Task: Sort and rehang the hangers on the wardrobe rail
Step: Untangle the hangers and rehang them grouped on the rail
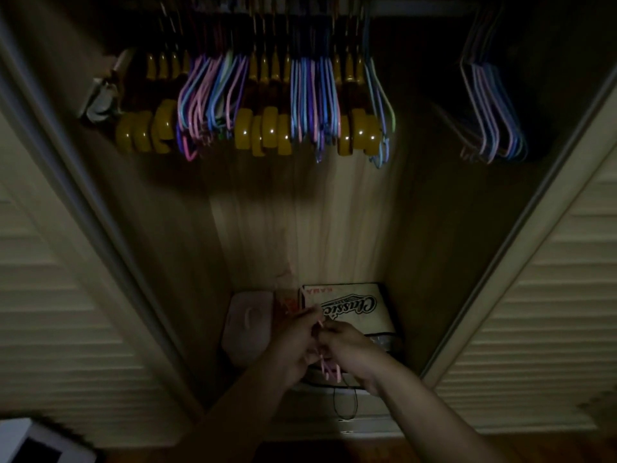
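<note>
Left hand (293,342) and right hand (347,345) pinch pink hangers (329,369); above this grip, rail hangers (253,105) remain mixed, sorting seemingly unfinished.

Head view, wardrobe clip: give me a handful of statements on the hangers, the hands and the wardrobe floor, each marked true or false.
1. Both hands hold pink hangers low in front of the wardrobe. True: left hand and right hand meet around them.
2. The rail is bare. False: many hangers hang there.
3. Chunky yellow-brown hangers are mixed between thin coloured wire hangers. True.
4. All hangers on the rail form one unbroken bunch. False: a separate small group hangs apart at the right.
5. A bag printed "Classic" lies on the wardrobe floor. True.
</note>
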The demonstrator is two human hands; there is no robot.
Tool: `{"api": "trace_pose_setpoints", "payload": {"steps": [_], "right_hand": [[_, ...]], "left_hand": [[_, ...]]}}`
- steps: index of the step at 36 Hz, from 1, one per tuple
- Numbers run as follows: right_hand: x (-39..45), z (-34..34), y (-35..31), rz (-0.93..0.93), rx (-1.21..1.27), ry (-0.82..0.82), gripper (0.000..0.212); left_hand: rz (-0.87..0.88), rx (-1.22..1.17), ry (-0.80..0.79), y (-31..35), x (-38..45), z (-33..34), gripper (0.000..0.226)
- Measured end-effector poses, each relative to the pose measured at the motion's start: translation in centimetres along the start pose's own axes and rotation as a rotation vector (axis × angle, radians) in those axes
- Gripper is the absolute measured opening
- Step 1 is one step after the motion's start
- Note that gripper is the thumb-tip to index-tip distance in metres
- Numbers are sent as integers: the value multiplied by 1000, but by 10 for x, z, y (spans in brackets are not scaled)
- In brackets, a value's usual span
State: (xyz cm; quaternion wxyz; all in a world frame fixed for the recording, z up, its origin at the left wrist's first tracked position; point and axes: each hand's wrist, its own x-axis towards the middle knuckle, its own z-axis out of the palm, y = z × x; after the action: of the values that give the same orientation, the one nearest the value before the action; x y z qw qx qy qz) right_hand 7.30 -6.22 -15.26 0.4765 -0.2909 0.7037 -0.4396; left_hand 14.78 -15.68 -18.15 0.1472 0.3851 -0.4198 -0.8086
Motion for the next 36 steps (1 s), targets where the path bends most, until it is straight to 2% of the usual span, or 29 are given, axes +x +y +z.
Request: {"api": "trace_pose_setpoints", "payload": {"steps": [4, 10, 16, 18, 19, 25, 28, 33, 36], "right_hand": [[1, -3, -5, -23, 76, 110, 25], [-1, -8, -17, -56, 255, 328, 27], [-15, -62, -41, -142, 373, 451, 24], [-21, -92, -53, -146, 410, 483, 22], [-26, -107, -59, -149, 393, 496, 21], [-52, -185, -94, -156, 236, 646, 17], [-55, -205, -128, -217, 116, 759, 18], [-60, -218, -178, -326, -256, 944, 23], [-62, -215, -178, -329, -481, 1052, 23]], "left_hand": [[2, 21, -62, 9, 3, 16, 18], [50, 174, -114, 29, 3, 52, 26], [308, 427, -118, 69, -3, 73, 32], [362, 477, -74, 88, -3, 69, 21], [390, 501, -77, 98, -3, 66, 13], [532, 729, -105, 174, -29, 60, 20], [672, 798, -86, 219, -48, 77, 22], [877, 892, -35, 270, -72, 109, 19], [915, 940, -5, 278, -79, 115, 20]]}}
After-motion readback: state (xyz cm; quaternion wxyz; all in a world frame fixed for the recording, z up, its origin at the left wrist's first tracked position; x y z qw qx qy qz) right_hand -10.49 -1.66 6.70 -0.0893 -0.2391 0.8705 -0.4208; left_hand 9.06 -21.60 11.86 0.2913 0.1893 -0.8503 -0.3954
